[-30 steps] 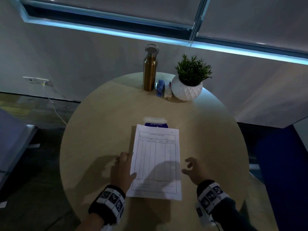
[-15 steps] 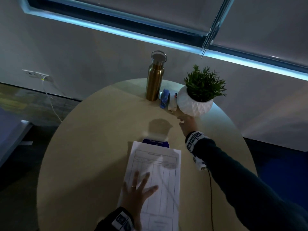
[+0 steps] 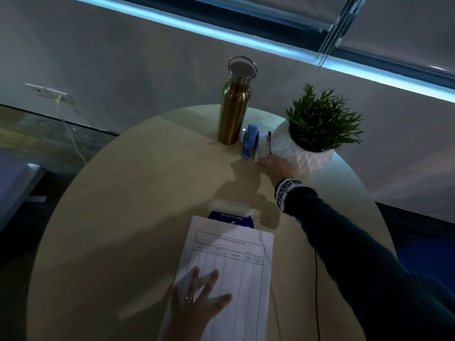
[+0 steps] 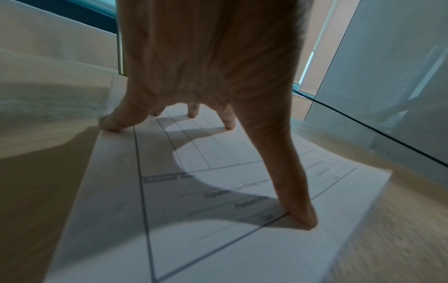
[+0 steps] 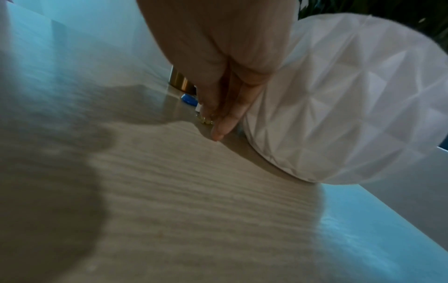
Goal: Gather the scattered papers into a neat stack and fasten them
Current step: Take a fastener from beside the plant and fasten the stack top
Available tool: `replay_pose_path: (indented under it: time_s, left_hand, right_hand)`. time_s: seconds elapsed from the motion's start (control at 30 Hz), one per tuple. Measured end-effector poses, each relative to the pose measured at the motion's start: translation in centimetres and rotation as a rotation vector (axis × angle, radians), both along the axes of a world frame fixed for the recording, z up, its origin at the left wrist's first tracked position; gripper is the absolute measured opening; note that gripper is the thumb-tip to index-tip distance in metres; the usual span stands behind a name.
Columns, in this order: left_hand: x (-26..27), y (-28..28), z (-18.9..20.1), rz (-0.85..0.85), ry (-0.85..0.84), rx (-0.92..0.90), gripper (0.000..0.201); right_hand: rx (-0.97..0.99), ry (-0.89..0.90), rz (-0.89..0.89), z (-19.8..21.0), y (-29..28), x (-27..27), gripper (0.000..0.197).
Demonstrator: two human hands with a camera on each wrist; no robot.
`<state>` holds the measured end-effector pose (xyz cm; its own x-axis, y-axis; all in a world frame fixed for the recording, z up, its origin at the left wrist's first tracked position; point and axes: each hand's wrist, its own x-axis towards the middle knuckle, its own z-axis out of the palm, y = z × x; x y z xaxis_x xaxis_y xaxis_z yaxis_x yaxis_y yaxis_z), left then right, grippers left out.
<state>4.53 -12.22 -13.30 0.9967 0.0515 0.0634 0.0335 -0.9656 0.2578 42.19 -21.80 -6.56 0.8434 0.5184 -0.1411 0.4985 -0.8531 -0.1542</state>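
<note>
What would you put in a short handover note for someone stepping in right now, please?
Left hand: fingers spread flat, pressing the paper stack on the table.
Right hand: reaching to the far edge beside the white plant pot, fingers extended at small gold pieces on the table next to a small white box; no grip visible yet.
Blue stapler lies untouched between the gold bottle and the box.
Done: papers gathered into one stack, lying over a blue sticker.
Left: bring a fastener to the stack and fasten it.
</note>
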Motion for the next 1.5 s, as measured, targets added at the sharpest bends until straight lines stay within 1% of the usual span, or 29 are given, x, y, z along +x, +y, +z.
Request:
replay_pose_path:
  time_s: [0.07,0.13,0.23,0.33,0.43,0.47,0.5,0.53,0.57,0.6,0.63,0.67,0.8,0.87,0.9,0.93,1.0,1.03,1.1,1.17,1.23,1.33,1.37,1.43,1.47,1.5]
  left_hand:
    - [-0.1,-0.2,0.1,0.006,-0.048,0.026,0.089]
    - [-0.1,-0.4,0.1,0.017,-0.056,0.046,0.089]
    - [-0.3,-0.4,0.2,0.058,-0.01,0.051,0.089]
    - [-0.5,-0.1,0.2,0.058,0.055,0.078,0.09]
    - [-0.5,0.4,0.5,-0.021,0.221,0.043,0.092]
    - [-0.7,0.6,0.9,-0.058,0.314,0.016,0.098]
    - [-0.6,0.9,1.6,-0.112,0.43,-0.008,0.111]
    - [-0.4,1.2,2.4,-0.183,0.528,0.01,0.127]
    - [-0.3,1.4,3.3,-0.237,0.615,0.023,0.138]
    - [-0.2,1.6,3.8,-0.276,0.635,-0.01,0.14]
    - [0.0,1.6,4.6,-0.297,0.728,-0.055,0.14]
    - [0.2,1.6,5.3,-0.287,0.781,-0.063,0.138]
    - [0.6,1.1,7.3,-0.272,0.82,-0.015,0.116]
    - [1.7,1.6,8.0,-0.299,0.864,0.001,0.109]
    - [2.6,2.1,8.5,-0.289,0.872,-0.03,0.098]
    - [3.7,2.5,9.1,-0.259,0.847,-0.105,0.082]
    - [6.3,3.3,9.7,-0.185,0.683,-0.234,0.048]
    - [7.8,3.6,10.0,-0.154,0.572,-0.246,0.04]
    - [10.9,4.0,10.0,-0.124,0.382,-0.243,0.036]
    - [13.4,4.0,9.5,-0.149,0.298,-0.204,0.037]
    - [15.0,4.1,8.7,-0.199,0.322,-0.156,0.037]
    - [15.8,4.5,7.5,-0.266,0.423,-0.086,0.036]
    - [15.8,4.6,7.2,-0.278,0.422,-0.07,0.035]
    - [15.8,4.8,6.8,-0.295,0.394,-0.051,0.034]
    - [15.8,4.8,6.7,-0.3,0.385,-0.042,0.034]
    - [15.9,4.7,6.8,-0.301,0.382,-0.031,0.033]
  right_hand:
    - [-0.015,0.018,-0.009,0.2,0.3,0.2,0.023]
    - [-0.02,0.006,-0.021,0.2,0.4,0.4,0.02]
    - [-0.043,-0.003,0.003,0.1,0.5,0.4,0.023]
    - [-0.049,-0.001,0.034,-0.1,0.5,0.4,0.026]
    - [0.021,0.016,0.054,-0.5,-0.2,-0.1,0.019]
    - [0.059,0.009,0.052,-0.6,-0.4,-0.5,0.018]
    - [0.114,0.004,0.032,-0.4,-0.6,-1.2,0.018]
    - [0.189,0.003,-0.003,0.1,-0.8,-2.1,0.018]
    - [0.26,0.002,-0.039,0.6,-1.1,-3.4,0.018]
    - [0.324,0.012,-0.063,1.2,-1.5,-5.0,0.014]
    - [0.369,0.038,-0.074,1.7,-2.1,-7.0,0.01]
    - [0.402,0.071,-0.074,2.2,-2.7,-9.5,0.008]
    - [0.517,0.279,-0.104,4.6,-6.2,-22.0,0.011]
    - [0.541,0.392,-0.047,5.7,-7.9,-28.8,0.015]
    - [0.54,0.466,-0.005,6.0,-8.5,-31.9,0.018]
    - [0.516,0.545,0.039,6.1,-9.0,-34.7,0.017]
    - [0.423,0.68,0.14,5.5,-9.5,-39.6,0.014]
    - [0.385,0.722,0.187,5.0,-9.5,-41.6,0.014]
    - [0.33,0.731,0.254,3.8,-8.9,-44.5,0.015]
    - [0.282,0.683,0.292,2.7,-8.1,-46.1,0.014]
    - [0.248,0.646,0.305,2.1,-7.2,-47.1,0.014]
    - [0.218,0.612,0.304,2.0,-6.4,-47.7,0.008]
    - [0.218,0.599,0.298,2.0,-6.1,-47.6,0.007]
    - [0.22,0.56,0.292,1.9,-5.7,-47.1,0.016]
    - [0.211,0.539,0.287,1.9,-5.4,-46.8,0.017]
    - [0.189,0.561,0.274,2.0,-5.1,-46.5,0.012]
